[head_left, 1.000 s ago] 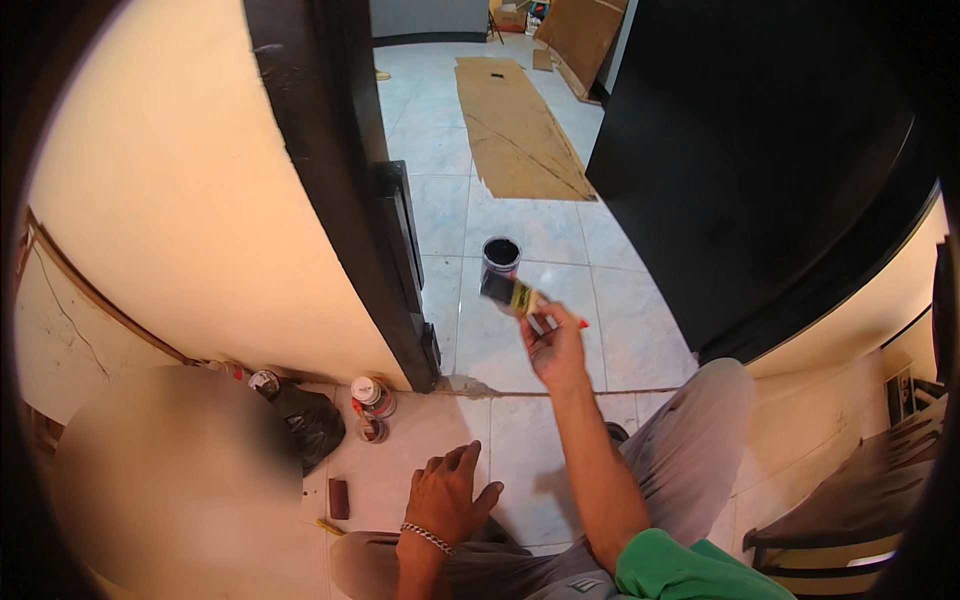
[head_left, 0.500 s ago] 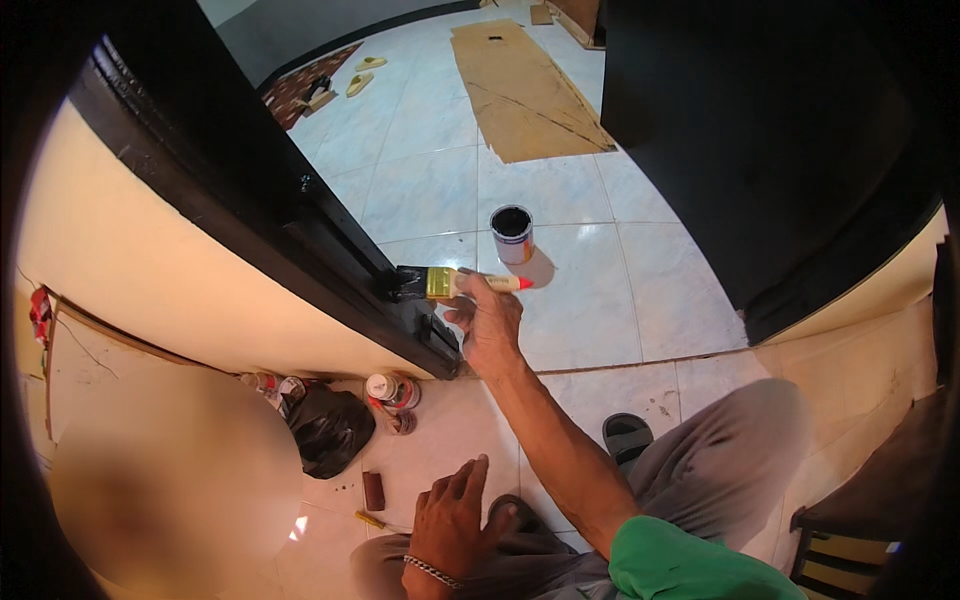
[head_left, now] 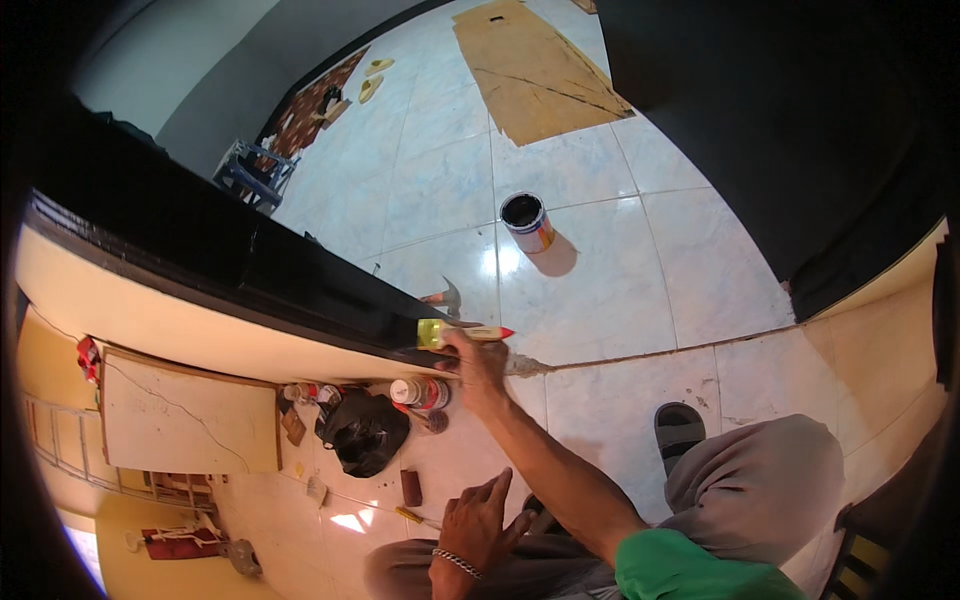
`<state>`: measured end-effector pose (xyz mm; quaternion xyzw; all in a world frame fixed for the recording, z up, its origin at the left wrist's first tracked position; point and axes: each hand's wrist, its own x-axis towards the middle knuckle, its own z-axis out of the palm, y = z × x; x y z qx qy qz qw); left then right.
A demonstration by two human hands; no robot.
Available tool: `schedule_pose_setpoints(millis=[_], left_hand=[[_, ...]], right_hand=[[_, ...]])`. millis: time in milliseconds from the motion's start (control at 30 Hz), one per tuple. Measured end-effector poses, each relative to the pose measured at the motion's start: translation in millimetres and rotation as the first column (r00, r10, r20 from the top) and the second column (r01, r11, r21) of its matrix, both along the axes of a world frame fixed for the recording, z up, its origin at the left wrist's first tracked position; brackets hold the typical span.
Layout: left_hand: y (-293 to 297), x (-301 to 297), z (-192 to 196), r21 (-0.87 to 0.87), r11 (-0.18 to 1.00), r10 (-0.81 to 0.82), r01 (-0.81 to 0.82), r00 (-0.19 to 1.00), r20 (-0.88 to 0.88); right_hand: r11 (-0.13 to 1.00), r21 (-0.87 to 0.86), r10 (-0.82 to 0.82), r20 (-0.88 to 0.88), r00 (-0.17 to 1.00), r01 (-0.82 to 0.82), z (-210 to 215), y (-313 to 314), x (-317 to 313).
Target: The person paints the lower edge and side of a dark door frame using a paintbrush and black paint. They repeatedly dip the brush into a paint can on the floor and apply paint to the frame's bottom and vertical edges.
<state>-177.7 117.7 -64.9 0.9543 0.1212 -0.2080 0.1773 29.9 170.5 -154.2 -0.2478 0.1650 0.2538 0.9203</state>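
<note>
My right hand is closed around the pale, red-tipped handle of a paintbrush with a yellow ferrule. The brush's dark bristles meet the glossy black door frame near its bottom end, where black on black hides their edge. Over my bent leg hangs my left hand, empty, its fingers stretched out and a chain bracelet at the wrist. Beyond the brush, an uncapped can of black paint stands upright on the tiles. A hammer shows just behind the frame.
Left of my arm are a black plastic bag, a white-lidded can, a brown block and a yellow-handled tool. Cardboard lies on the far tiles. A black door panel stands at the right.
My right hand has brought the brush lower along the frame, nearer to me. The view has shifted, uncovering the hammer and more of the left side. My left hand stays outstretched over my leg.
</note>
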Motion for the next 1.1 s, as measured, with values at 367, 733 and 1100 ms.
schedule_pose_setpoints(millis=[367, 733, 1100], left_hand=[[-16, 43, -30, 0.059, 0.998, 0.044, -0.027, 0.952, -0.304], [-40, 61, -50, 0.018, 0.999, 0.032, -0.029, 0.985, -0.172], [-15, 46, -83, 0.095, 0.995, 0.014, 0.032, 0.891, -0.454]], right_hand=[[0.987, -0.146, 0.092, 0.189, 0.978, -0.064, -2, -25, 18], [0.972, -0.138, 0.236, 0.506, 0.83, -0.193, -14, -33, 51], [0.967, -0.243, 0.112, 0.123, 0.986, -0.079, -23, -6, 14]])
